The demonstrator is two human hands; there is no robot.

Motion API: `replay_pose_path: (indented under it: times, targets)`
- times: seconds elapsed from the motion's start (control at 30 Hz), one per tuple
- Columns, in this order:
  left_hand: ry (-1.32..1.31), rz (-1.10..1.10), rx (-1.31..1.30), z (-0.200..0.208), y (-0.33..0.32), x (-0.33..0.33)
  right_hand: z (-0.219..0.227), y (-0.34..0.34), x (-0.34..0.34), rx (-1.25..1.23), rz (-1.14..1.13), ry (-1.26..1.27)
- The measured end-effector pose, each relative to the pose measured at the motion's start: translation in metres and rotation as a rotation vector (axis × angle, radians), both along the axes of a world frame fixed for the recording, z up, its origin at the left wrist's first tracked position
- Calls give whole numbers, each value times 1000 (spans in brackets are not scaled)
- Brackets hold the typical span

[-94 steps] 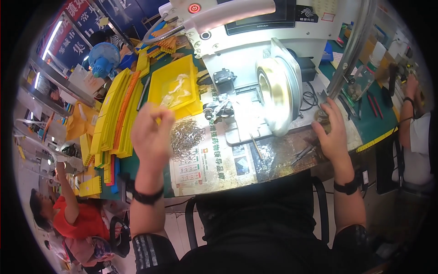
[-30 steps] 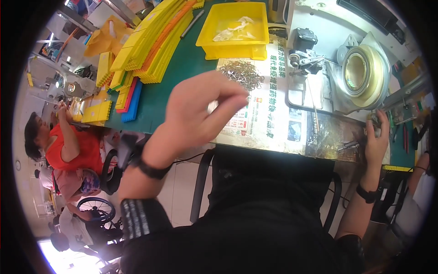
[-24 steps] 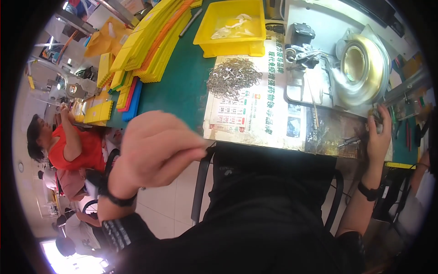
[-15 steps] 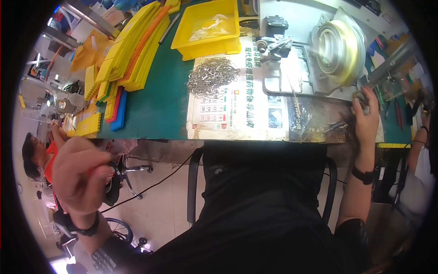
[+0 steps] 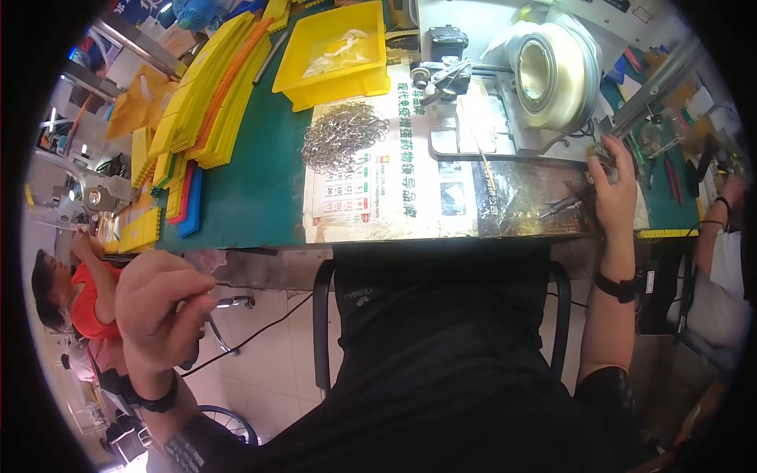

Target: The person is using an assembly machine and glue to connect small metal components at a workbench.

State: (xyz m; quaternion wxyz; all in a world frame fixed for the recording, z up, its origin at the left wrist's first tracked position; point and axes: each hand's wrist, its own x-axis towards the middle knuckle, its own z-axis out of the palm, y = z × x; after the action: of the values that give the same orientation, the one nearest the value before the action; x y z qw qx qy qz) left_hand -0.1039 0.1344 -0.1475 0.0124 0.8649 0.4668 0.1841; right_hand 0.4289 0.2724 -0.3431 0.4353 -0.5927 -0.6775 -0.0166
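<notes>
Green workbench (image 5: 260, 173), metal rings (image 5: 344, 135) far from left hand (image 5: 162, 311)

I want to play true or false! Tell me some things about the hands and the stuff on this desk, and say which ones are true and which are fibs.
1. The left hand is off the table, out to the side above the floor, with fingers pinched together. True.
2. The right hand rests at the right end of the table. True.
3. The yellow bin is packed to the top with metal rings. False: it holds only a clear plastic bag; the pile of metal rings lies on the paper sheet in front of it.
4. The big tape reel lies flat on the floor. False: it stands on edge on the machine at the back of the table.
5. The yellow trays are stacked at the left of the green mat. True.
</notes>
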Motion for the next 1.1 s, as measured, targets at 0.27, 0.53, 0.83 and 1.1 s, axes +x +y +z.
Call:
replay_pose_path:
  times: [0.27, 0.53, 0.83, 1.1]
  targets:
    - [-154, 120, 0, -15, -5, -41, 1, -4, 2, -24, -49, 24]
    - [-405, -111, -156, -102, 63, 36, 2, 3, 0, -6, -16, 18]
    - [-582, -34, -63, -134, 144, 90, 3, -4, -5, -15, -20, 60]
    - [-600, 58, 34, -170, 153, 105, 10, -6, -4, -23, -29, 87]
